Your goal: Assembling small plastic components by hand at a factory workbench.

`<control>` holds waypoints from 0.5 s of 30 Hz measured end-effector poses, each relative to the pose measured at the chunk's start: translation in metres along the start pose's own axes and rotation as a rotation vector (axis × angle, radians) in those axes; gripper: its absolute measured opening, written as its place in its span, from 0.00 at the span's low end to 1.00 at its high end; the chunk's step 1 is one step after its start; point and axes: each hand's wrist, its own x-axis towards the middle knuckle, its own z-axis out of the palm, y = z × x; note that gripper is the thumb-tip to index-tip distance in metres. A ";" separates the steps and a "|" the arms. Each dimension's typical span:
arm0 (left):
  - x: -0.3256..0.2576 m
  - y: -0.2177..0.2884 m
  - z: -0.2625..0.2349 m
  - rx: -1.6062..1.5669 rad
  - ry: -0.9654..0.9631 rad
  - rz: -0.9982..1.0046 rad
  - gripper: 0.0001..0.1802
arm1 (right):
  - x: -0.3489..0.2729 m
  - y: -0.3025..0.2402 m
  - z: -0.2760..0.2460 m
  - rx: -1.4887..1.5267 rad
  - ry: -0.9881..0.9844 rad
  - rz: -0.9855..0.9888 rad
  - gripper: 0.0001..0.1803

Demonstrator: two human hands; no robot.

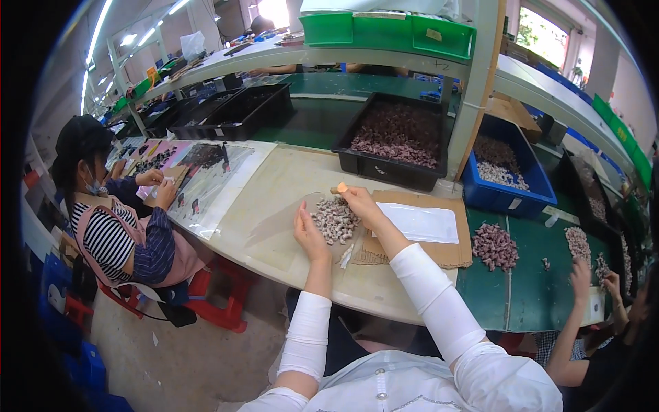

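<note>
On the pale tabletop lies a heap of small grey-pink pieces (335,221), each too small to identify. My left hand (311,235) stands on edge against the heap's left side, its fingers stretched away from me and nothing seen in them. At the far right edge of the heap is my right hand (362,206), its fingers reaching left with orange and tan coverings on the tips. I make out no piece held in it. A white scrap (345,257) lies by the heap's near edge.
A cardboard sheet (461,257) bearing a white sheet (420,222) lies to the right. Beyond stand a black bin (391,168) and a blue bin (532,199), both holding small pieces. More heaps (495,246) lie on the green surface. Co-workers sit left (130,233) and right (576,350).
</note>
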 end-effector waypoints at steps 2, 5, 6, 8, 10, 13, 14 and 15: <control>-0.008 0.013 -0.002 -0.055 0.013 -0.066 0.23 | 0.003 0.005 -0.011 -0.296 -0.032 -0.131 0.17; -0.020 0.023 -0.017 -0.213 -0.035 -0.218 0.23 | -0.026 -0.011 -0.022 -0.354 -0.025 -0.357 0.15; -0.024 0.024 -0.025 -0.328 -0.107 -0.298 0.22 | -0.037 -0.018 -0.031 -0.254 -0.076 -0.231 0.13; -0.032 0.032 -0.032 -0.261 -0.169 -0.312 0.21 | -0.072 -0.025 -0.053 -0.197 -0.057 -0.246 0.12; -0.045 0.044 -0.034 -0.213 -0.289 -0.344 0.19 | -0.113 -0.024 -0.078 -0.202 0.000 -0.268 0.11; -0.075 0.058 -0.030 -0.157 -0.525 -0.317 0.21 | -0.192 -0.027 -0.119 -0.447 0.116 -0.189 0.08; -0.086 0.059 -0.025 -0.173 -0.545 -0.339 0.21 | -0.216 -0.031 -0.132 -0.655 0.143 -0.143 0.07; -0.096 0.059 -0.019 -0.162 -0.599 -0.363 0.20 | -0.239 -0.025 -0.148 -0.669 0.165 -0.125 0.07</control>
